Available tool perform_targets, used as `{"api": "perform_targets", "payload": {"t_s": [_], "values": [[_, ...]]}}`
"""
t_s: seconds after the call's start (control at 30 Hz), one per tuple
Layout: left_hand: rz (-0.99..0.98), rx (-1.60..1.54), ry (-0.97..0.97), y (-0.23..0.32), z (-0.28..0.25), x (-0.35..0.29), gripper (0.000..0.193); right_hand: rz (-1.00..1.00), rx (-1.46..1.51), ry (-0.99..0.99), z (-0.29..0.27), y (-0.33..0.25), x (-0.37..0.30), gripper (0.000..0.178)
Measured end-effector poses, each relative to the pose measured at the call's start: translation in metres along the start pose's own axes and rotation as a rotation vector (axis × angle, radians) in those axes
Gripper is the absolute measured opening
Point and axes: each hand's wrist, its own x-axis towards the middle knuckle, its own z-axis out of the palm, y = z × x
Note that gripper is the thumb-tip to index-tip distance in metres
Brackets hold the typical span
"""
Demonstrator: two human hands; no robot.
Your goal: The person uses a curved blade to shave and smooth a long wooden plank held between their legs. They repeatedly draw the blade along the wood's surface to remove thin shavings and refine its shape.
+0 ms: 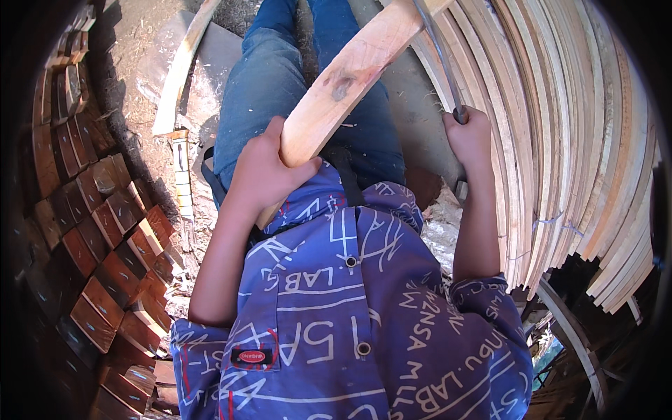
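My left hand (271, 170) is wrapped round a pale, curved wooden board (350, 84) that has a dark knot. The board slants across my lap, from my waist up to the far right. In my right hand (469, 136) is the dark handle of a long, thin metal tool (444, 59), perhaps a blade seen edge-on. It reaches away from my fist and meets or overlaps the board's far end at the top of the picture. Whether the two touch, I cannot tell.
Long curved pale strips of wood (539, 119) are stacked along my right. A pile of brown wood blocks (98, 308) rises on my left. Another curved pale strip (178, 77) lies on the ground beside my legs (262, 84), amid shavings.
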Motion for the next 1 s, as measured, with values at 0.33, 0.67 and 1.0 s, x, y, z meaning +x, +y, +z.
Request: {"api": "perform_targets", "payload": {"t_s": [0.33,0.67,1.0], "values": [[-0.031,0.034,0.051,-0.001,0.001,0.0,0.054,-0.382,-0.244,-0.068,0.023,-0.094,-0.015,0.021],[0.02,0.076,0.069,-0.001,-0.002,-0.004,0.055,0.026,-0.402,0.143,-0.039,-0.015,0.021,0.026],[0.022,0.006,0.021,-0.003,-0.003,0.003,0.054,0.083,0.047,0.063,-0.012,0.035,0.0,0.027]]}}
